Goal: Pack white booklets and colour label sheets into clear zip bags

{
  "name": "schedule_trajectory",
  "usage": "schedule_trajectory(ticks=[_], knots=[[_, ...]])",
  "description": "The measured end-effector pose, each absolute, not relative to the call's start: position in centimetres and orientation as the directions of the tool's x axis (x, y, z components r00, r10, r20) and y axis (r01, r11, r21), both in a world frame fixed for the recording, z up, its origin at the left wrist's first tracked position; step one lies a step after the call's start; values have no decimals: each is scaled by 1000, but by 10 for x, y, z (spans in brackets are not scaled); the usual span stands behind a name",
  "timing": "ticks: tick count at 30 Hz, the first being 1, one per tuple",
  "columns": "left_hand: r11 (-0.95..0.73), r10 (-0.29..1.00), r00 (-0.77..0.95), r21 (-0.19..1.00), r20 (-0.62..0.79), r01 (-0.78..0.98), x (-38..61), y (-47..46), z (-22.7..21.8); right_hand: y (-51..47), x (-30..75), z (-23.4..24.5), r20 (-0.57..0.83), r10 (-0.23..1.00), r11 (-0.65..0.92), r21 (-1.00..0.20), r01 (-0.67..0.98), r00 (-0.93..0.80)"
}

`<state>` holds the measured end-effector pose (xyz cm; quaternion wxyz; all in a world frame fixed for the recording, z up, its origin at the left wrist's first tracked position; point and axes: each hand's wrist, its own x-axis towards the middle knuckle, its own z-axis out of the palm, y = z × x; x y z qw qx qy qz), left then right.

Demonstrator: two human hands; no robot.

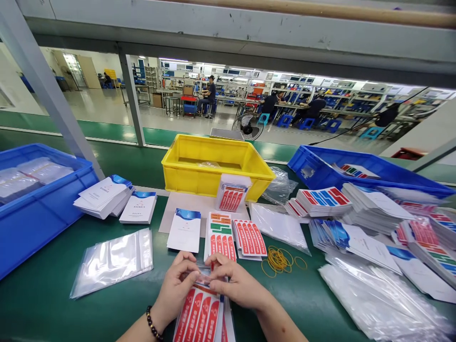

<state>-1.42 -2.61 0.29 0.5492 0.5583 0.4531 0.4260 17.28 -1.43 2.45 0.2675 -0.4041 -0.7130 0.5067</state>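
A clear plastic bag (204,277) lies in front of me, and a sheet of red stickers (199,313) shows at its near part. My left hand (178,282) pinches the bag's far end between thumb and fingers. From the other side, my right hand (235,284) grips the same end, its fingertips close to the left ones. Just beyond my hands are a white booklet stack (184,232) with a blue top, a sheet of orange, green and red stickers (220,232), and a fanned pile of red stickers (250,237).
Yellow rubber bands (280,260) lie right of my hands. Flat clear bags (114,259) are at left, more bags (377,294) at right. Behind stand a yellow bin (185,178), a left blue bin (39,228) and a right blue bin (363,166). People sit at far benches.
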Motion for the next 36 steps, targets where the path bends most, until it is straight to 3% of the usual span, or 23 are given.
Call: schedule_trajectory(ticks=[2,5,8,14,19,28,32,36], knots=[[46,978,206,999,-40,-24,-13,-25,2,-15,171,24,-68,855,110,-945,308,-514],[214,961,211,963,-177,-165,-12,-24,1,-15,169,19,-115,898,13,-958,288,-424],[344,924,237,922,-299,-179,-11,-24,1,-13,169,13,-119,929,-37,-972,231,-350],[321,936,198,937,-291,-137,-10,-24,4,-13,166,12,-136,935,-44,-961,275,-327],[298,942,202,943,-267,-146,-10,-24,9,-13,161,17,-73,947,40,-940,340,-312],[204,946,255,979,-202,18,-7,-26,1,-20,149,11,8,939,182,-860,476,-345],[84,962,248,986,-118,141,-6,-24,-1,-20,153,9,61,913,285,-805,521,-404],[-286,958,123,907,260,309,-16,-38,2,-15,160,7,179,884,429,-680,595,-432]])
